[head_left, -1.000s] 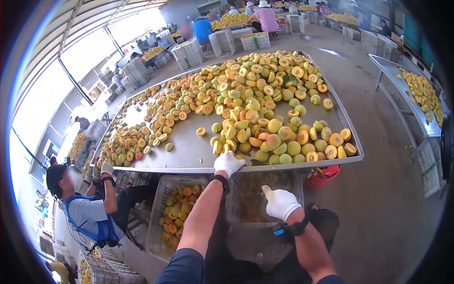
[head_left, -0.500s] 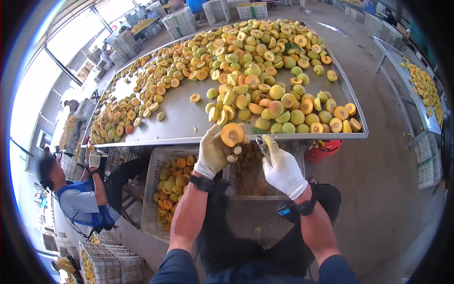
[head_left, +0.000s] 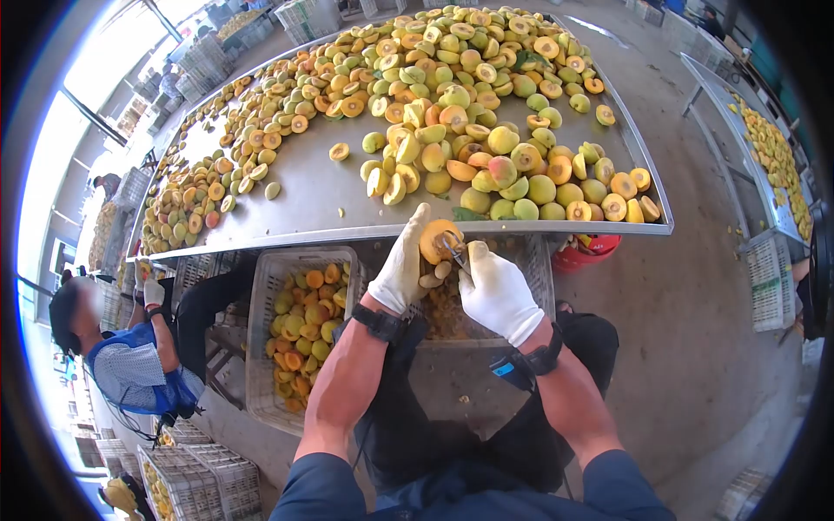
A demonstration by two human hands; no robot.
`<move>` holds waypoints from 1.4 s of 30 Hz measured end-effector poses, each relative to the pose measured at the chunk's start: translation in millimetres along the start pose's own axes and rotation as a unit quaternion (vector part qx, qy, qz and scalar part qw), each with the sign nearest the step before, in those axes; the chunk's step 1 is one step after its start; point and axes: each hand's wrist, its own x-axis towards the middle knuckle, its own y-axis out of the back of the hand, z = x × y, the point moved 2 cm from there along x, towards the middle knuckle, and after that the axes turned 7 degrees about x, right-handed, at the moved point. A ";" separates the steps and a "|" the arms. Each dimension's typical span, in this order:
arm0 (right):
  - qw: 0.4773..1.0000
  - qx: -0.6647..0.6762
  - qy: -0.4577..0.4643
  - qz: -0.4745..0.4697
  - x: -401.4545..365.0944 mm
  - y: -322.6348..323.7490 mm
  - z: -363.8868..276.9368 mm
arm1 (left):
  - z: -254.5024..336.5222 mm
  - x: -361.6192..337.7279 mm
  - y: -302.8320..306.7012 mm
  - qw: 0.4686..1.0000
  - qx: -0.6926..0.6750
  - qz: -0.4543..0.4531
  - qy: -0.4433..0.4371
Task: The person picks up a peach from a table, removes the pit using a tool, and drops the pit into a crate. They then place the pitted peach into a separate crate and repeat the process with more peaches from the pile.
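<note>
My left hand (head_left: 401,271), in a pale glove, holds a halved yellow peach (head_left: 434,241) with its cut face toward me. In my gloved right hand (head_left: 497,293) is a small metal pitting tool (head_left: 454,250), its looped tip at the middle of the cut face. Both hands are close together just in front of the metal table's near edge (head_left: 521,228). Whole and halved peaches (head_left: 504,139) are heaped on that table. Below my hands, a crate (head_left: 512,326) is partly hidden by them.
A crate (head_left: 253,347) of peach halves stands left of my knees. To the left sits a person in a blue vest (head_left: 130,369). A red bucket (head_left: 578,254) is under the table's right corner. Another table (head_left: 725,108) with fruit stands at far right.
My right hand has moved left, bringing the pitting tool's tip from beside the peach half onto its cut face. The view has shifted slightly.
</note>
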 end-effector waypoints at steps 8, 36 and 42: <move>0.999 0.022 -0.033 -0.025 -0.5 -13.0 1.4 | -5.5 -2.2 -2.4 0.993 0.093 0.064 -0.025; 0.909 0.382 -0.157 -0.061 -3.2 -21.9 12.2 | -14.0 17.1 -5.7 0.923 0.246 0.102 -0.278; 0.974 0.198 -0.086 -0.064 -1.5 -18.5 -3.6 | -6.9 13.4 -2.2 0.992 0.062 0.081 -0.080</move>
